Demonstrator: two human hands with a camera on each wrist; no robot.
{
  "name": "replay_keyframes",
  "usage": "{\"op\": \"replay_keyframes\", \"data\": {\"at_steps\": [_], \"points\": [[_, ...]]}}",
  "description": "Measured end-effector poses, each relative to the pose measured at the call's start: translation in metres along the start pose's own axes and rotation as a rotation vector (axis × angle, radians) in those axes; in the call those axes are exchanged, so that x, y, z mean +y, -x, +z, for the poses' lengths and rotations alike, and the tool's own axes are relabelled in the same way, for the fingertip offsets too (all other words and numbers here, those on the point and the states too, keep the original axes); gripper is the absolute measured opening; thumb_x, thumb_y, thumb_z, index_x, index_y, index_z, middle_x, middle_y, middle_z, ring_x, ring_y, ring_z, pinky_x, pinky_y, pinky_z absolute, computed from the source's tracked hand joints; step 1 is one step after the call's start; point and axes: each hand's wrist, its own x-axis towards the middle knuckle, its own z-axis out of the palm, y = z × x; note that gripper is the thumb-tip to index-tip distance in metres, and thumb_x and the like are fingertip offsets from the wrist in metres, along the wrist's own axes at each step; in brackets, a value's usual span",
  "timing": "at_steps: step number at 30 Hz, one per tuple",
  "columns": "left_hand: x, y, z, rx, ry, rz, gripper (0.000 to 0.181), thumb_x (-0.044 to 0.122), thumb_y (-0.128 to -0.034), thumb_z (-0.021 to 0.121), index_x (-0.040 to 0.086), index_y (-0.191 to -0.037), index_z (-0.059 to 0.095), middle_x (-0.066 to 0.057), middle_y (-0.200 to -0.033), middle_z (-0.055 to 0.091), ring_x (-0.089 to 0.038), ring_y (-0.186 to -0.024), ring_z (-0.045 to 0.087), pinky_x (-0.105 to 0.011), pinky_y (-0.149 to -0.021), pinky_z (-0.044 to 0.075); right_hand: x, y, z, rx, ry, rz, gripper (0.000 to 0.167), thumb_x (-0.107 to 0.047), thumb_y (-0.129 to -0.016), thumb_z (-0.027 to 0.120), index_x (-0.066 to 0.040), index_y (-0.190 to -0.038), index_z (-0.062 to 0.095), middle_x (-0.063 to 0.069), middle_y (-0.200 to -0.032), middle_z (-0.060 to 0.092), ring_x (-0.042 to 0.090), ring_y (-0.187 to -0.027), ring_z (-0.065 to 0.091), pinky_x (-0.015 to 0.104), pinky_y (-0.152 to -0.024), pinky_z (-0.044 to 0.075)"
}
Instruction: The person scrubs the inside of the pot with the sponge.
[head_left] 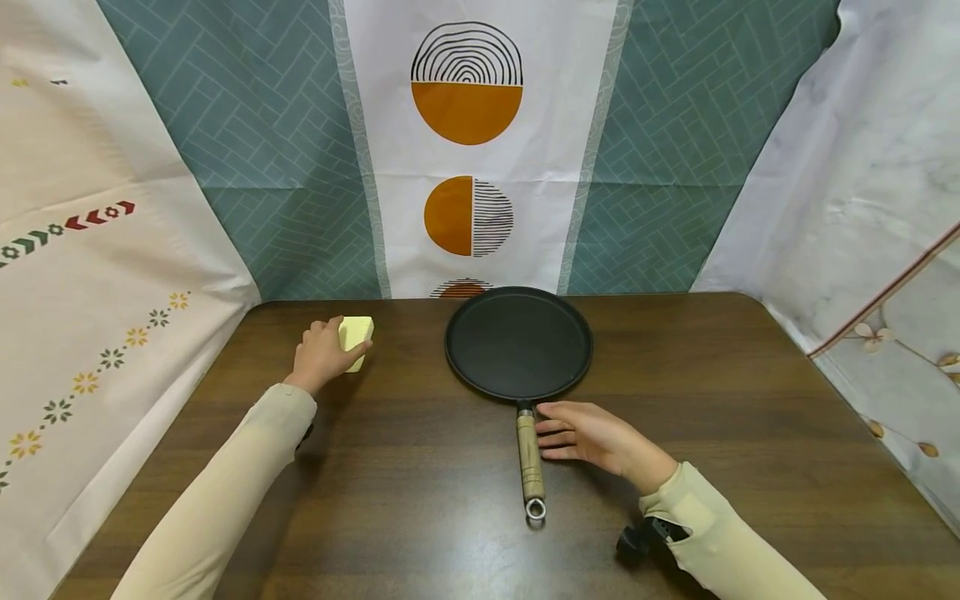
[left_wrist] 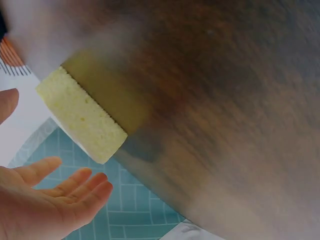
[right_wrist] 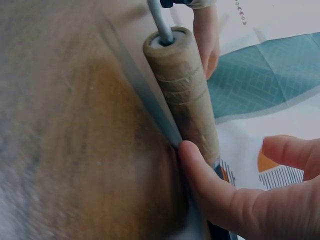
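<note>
A pale yellow sponge [head_left: 356, 335] lies on the table toward the back left. Over it reaches my left hand [head_left: 321, 357], thumb to one side and fingers to the other. In the left wrist view a gap shows between those spread fingers [left_wrist: 95, 192] and the sponge [left_wrist: 82, 115]. A black flat round pan [head_left: 519, 342] rests at the back middle, its wooden handle [head_left: 529, 458] pointing toward me. Just right of the handle is my right hand [head_left: 596, 437], fingers extended toward it. The right wrist view has one fingertip very close to the handle [right_wrist: 185, 95]; contact is unclear.
The brown wooden table [head_left: 420, 500] ends at a patterned cloth backdrop [head_left: 300, 167]. More cloth [head_left: 112, 333] hangs along the left side, and a marbled sheet [head_left: 885, 250] along the right. A metal hanging ring [head_left: 535, 510] tips the pan handle.
</note>
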Motion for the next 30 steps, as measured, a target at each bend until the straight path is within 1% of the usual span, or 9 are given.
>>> {"op": "replay_keyframes", "data": {"at_steps": [3, 7, 9, 12, 16, 22, 27, 30], "points": [[-0.002, -0.001, 0.003, -0.013, 0.001, -0.004, 0.081, 0.040, -0.0902, 0.062, -0.011, -0.144, 0.029, -0.037, -0.121, 0.040, -0.050, -0.107, 0.040, -0.059, -0.084, 0.038, 0.003, 0.000, 0.001, -0.020, -0.006, -0.013, 0.057, -0.017, -0.098, 0.054, 0.010, -0.142, 0.031, 0.023, -0.125, 0.051, 0.026, -0.103, 0.058, 0.043, -0.092, 0.049], [-0.004, -0.002, 0.006, -0.017, -0.009, -0.007, 0.077, 0.037, -0.0891, 0.063, -0.011, -0.142, 0.032, -0.035, -0.117, 0.040, -0.047, -0.104, 0.041, -0.056, -0.077, 0.042, 0.005, 0.000, 0.002, -0.046, 0.001, -0.039, 0.060, -0.007, -0.094, 0.056, 0.010, -0.145, 0.027, 0.017, -0.119, 0.055, 0.023, -0.102, 0.058, 0.044, -0.092, 0.049], [-0.005, -0.002, 0.008, -0.013, -0.012, -0.009, 0.075, 0.035, -0.0884, 0.064, -0.011, -0.140, 0.035, -0.034, -0.115, 0.040, -0.047, -0.102, 0.041, -0.054, -0.073, 0.044, 0.006, 0.000, 0.003, -0.046, 0.003, -0.051, 0.061, -0.004, -0.093, 0.056, 0.010, -0.145, 0.027, 0.016, -0.116, 0.056, 0.021, -0.100, 0.059, 0.044, -0.091, 0.049], [-0.005, -0.003, 0.011, 0.000, -0.014, -0.012, 0.071, 0.032, -0.0876, 0.064, -0.012, -0.137, 0.037, -0.034, -0.112, 0.040, -0.046, -0.100, 0.041, -0.052, -0.069, 0.045, 0.008, -0.001, 0.003, -0.036, 0.002, -0.065, 0.062, 0.000, -0.091, 0.058, 0.011, -0.145, 0.028, 0.012, -0.107, 0.060, 0.018, -0.096, 0.061, 0.044, -0.090, 0.049], [-0.005, -0.005, 0.013, 0.008, -0.012, -0.023, 0.071, 0.030, -0.0875, 0.064, -0.012, -0.138, 0.037, -0.035, -0.111, 0.039, -0.046, -0.100, 0.041, -0.051, -0.066, 0.046, 0.010, -0.002, 0.005, -0.016, 0.003, -0.076, 0.063, 0.002, -0.089, 0.061, 0.011, -0.143, 0.030, 0.007, -0.096, 0.063, 0.016, -0.091, 0.062, 0.044, -0.088, 0.051], [-0.004, -0.006, 0.016, 0.004, -0.014, -0.048, 0.069, 0.028, -0.0876, 0.063, -0.012, -0.139, 0.037, -0.038, -0.110, 0.041, -0.049, -0.101, 0.042, -0.053, -0.068, 0.045, 0.011, -0.003, 0.006, 0.009, 0.005, -0.073, 0.064, 0.004, -0.086, 0.064, 0.010, -0.142, 0.033, 0.010, -0.096, 0.061, 0.017, -0.088, 0.063, 0.044, -0.085, 0.052], [-0.003, -0.007, 0.018, 0.011, -0.011, -0.047, 0.066, 0.027, -0.0881, 0.062, -0.011, -0.138, 0.040, -0.039, -0.113, 0.041, -0.050, -0.104, 0.041, -0.056, -0.072, 0.045, 0.012, -0.003, 0.005, 0.020, 0.009, -0.072, 0.063, 0.003, -0.086, 0.065, 0.010, -0.141, 0.034, 0.012, -0.100, 0.060, 0.018, -0.088, 0.063, 0.043, -0.084, 0.052], [-0.001, -0.006, 0.019, 0.008, -0.009, -0.048, 0.064, 0.027, -0.0889, 0.062, -0.010, -0.137, 0.042, -0.039, -0.115, 0.040, -0.050, -0.105, 0.041, -0.056, -0.074, 0.045, 0.013, -0.004, 0.004, 0.021, 0.007, -0.074, 0.062, 0.003, -0.086, 0.065, 0.011, -0.140, 0.035, 0.011, -0.099, 0.061, 0.017, -0.088, 0.063, 0.043, -0.084, 0.052]]}}
